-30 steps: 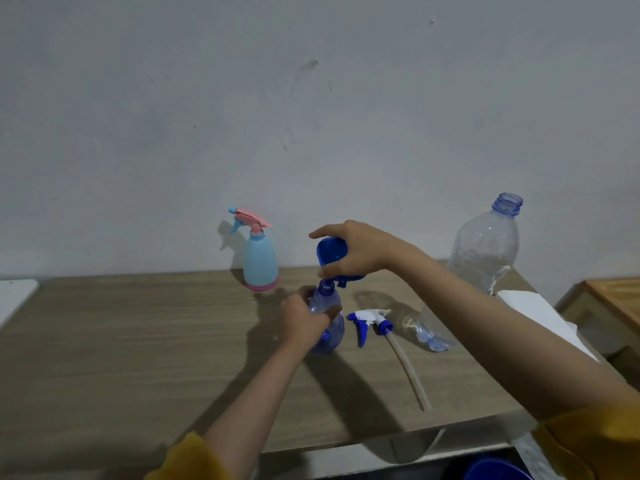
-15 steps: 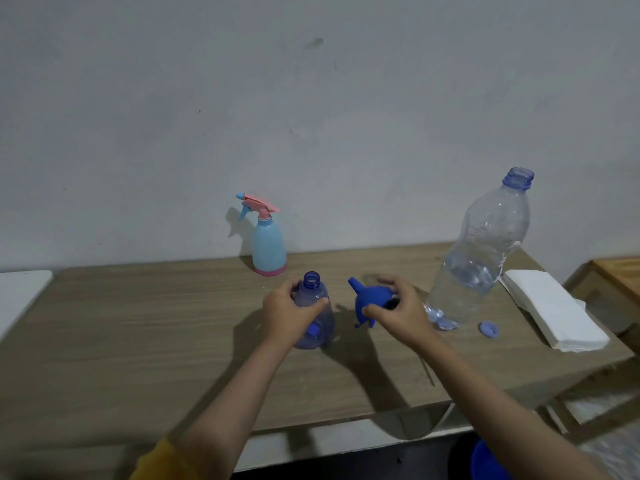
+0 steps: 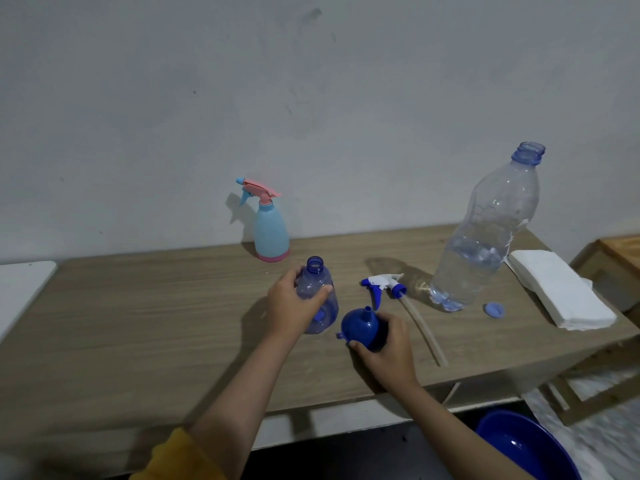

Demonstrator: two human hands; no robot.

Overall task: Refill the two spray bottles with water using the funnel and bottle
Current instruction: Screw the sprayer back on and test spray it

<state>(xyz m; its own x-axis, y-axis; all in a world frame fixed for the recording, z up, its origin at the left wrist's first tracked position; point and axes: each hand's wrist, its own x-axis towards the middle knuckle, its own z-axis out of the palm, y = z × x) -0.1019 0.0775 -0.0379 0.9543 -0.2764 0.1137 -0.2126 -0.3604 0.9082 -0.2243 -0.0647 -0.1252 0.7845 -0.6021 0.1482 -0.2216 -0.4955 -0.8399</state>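
— What's the tabletop (image 3: 138,323) carrying on my feed?

— I see wood grain, with a light-blue spray bottle (image 3: 271,233) with a pink trigger upright at the back by the wall. A clear blue-tinted spray bottle (image 3: 320,292) stands uncapped mid-table; its white-and-blue trigger head (image 3: 382,287) lies just right of it, tube trailing toward the front edge.

— And the right end?

— I see a big water bottle (image 3: 485,237), open and part full, its blue cap (image 3: 494,309) beside it, then folded white paper towels (image 3: 561,292).

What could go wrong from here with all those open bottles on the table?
The tall water bottle stands uncapped near the table's right end; a bump could tip and spill it. The right hand sets the funnel beside the clear spray bottle that the left hand grips; knocking either seems possible.
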